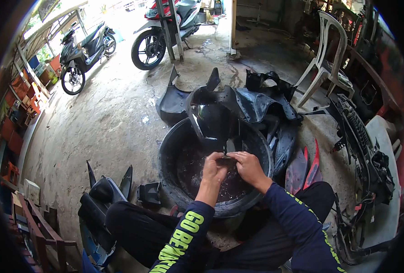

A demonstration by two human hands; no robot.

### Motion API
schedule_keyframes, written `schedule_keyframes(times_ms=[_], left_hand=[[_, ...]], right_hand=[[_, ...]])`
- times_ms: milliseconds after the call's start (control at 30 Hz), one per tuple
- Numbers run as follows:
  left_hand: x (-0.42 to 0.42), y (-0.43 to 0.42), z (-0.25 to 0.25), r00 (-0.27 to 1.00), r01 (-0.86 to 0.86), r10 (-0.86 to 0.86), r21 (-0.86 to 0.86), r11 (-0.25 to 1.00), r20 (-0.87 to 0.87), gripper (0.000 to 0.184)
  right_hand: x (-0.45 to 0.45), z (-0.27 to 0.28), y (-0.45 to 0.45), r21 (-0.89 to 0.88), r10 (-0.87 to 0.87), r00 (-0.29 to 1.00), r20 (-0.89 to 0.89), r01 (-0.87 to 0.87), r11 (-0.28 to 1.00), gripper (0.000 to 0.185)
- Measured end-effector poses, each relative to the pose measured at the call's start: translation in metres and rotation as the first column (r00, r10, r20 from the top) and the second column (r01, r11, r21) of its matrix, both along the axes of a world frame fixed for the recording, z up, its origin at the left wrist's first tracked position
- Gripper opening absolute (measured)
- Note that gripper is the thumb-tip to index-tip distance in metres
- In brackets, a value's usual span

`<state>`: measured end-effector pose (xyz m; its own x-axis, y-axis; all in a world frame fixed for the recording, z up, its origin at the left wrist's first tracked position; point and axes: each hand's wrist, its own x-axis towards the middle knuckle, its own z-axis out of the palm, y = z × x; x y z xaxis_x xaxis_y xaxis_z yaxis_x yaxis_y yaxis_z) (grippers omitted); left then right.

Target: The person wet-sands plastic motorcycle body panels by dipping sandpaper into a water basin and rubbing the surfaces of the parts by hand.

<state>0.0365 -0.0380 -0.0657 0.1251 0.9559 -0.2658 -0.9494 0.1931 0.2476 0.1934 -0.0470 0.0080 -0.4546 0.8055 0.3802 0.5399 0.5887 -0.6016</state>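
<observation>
A glossy black motorcycle body panel [213, 119] leans across the far side of a round black tub [166, 179] of dark, bubbly water. My left hand [214, 169] is closed at the panel's narrow lower end, thumb and fingers pinched together. Right beside it, my right hand [248, 169] is closed on the same end, its fingertips nearly meeting the left ones. A small greyish piece [230, 145] shows just above the fingertips; whether it belongs to the panel is unclear. My fingers partly hide the gripped edge.
More dark body panels [170, 102] lie behind the tub, with others [104, 195] at the left. Red-edged panels [302, 170] and a bare motorcycle frame [365, 150] are at the right. A plastic chair [322, 63] and two motorcycles [86, 52] stand farther back on the concrete floor.
</observation>
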Motion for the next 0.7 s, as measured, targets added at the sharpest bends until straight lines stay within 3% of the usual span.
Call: schedule_keyframes(times_ms=[33,200,267,333,400,467,500,600,667,700], left_hand=[[0.009,-0.009,0.014,0.999,-0.016,0.012,-0.096,0.995,-0.039,0.003],[0.005,-0.009,-0.028,0.994,-0.096,0.110,-0.313,0.945,0.026,0.017],[0.004,-0.013,-0.027,0.992,-0.096,0.121,-0.376,0.921,0.042,0.022],[0.010,-0.014,-0.024,0.989,-0.133,0.147,-0.367,0.921,0.012,0.027],[0.011,-0.009,-0.041,0.983,-0.175,0.184,-0.350,0.920,-0.007,0.026],[0.007,-0.012,-0.046,0.986,-0.152,0.162,-0.190,0.970,0.038,0.023],[0.015,-0.015,-0.014,0.973,-0.227,0.228,-0.202,0.953,-0.017,0.019],[0.022,-0.010,-0.007,0.949,-0.307,0.311,-0.080,0.948,0.044,0.017],[0.021,-0.009,0.015,0.931,-0.363,0.364,-0.092,0.927,-0.002,0.017],[0.017,-0.011,0.015,0.944,-0.331,0.331,-0.040,0.943,-0.004,0.017]], right_hand=[[-0.002,-0.007,-0.003,-0.006,0.002,1.000,-0.003,-0.002,1.000,0.037],[-0.007,-0.029,-0.015,0.006,0.120,0.992,0.036,-0.121,0.993,0.037],[-0.001,-0.033,-0.008,-0.039,0.042,0.995,0.092,-0.039,0.998,0.030],[0.001,-0.039,-0.006,0.022,-0.076,0.989,0.128,0.074,0.997,0.028],[-0.007,-0.037,-0.016,0.035,-0.025,0.986,0.165,0.019,0.999,0.033],[-0.008,-0.035,-0.016,0.123,-0.002,0.993,0.121,-0.013,0.992,0.033],[-0.004,-0.035,-0.011,0.046,-0.034,0.987,0.160,0.027,0.999,0.033],[-0.003,-0.031,-0.004,-0.086,-0.134,0.971,0.198,0.153,0.985,0.033],[-0.017,-0.039,-0.016,0.205,-0.042,0.991,0.123,0.016,0.979,0.036],[-0.023,-0.020,-0.027,0.208,-0.031,0.989,0.146,0.000,0.978,0.040]])
